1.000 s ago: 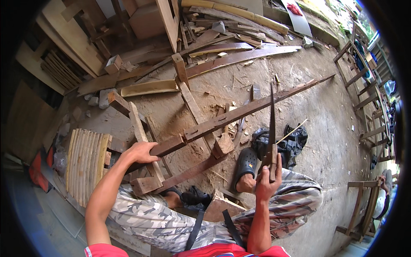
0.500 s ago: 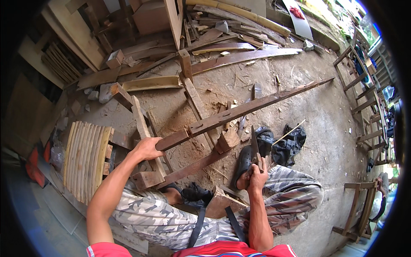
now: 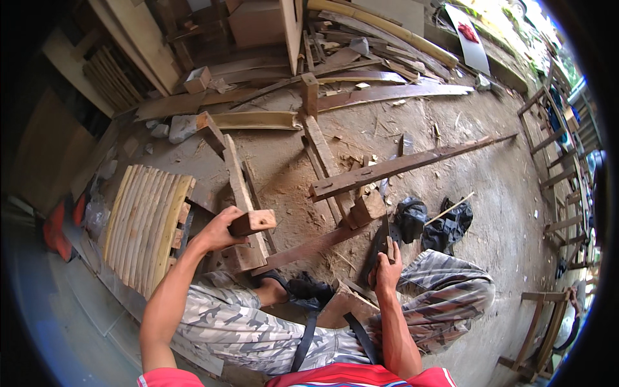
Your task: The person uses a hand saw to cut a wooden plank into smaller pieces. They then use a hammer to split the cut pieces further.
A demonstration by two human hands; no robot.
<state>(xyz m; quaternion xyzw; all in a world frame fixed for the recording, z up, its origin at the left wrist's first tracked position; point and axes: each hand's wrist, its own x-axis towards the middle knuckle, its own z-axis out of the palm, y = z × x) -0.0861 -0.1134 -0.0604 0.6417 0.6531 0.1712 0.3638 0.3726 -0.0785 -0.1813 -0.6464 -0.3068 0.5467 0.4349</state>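
Note:
My left hand (image 3: 218, 232) is closed around a short wood block (image 3: 260, 220), its pale cut end facing right. The long brown wooden beam (image 3: 400, 166) lies apart from it, slanting to the far right across a wooden frame (image 3: 322, 147). In my right hand (image 3: 387, 269), closed near my knee, is a narrow tool with a wooden handle (image 3: 390, 248); a thin dark blade seems to point away from me, but its kind is unclear. Between my legs sits a wood block (image 3: 348, 304).
A slatted wooden panel (image 3: 145, 226) stands at my left. Black plastic bags (image 3: 448, 226) lie beyond my right knee. Scrap boards and a bamboo pole (image 3: 393, 32) are piled at the back. Wooden frames (image 3: 554, 145) line the right side.
The short block, earlier in line with the beam and joined at a notch, is now separate in my left hand. My right hand keeps the tool; the view has shifted slightly.

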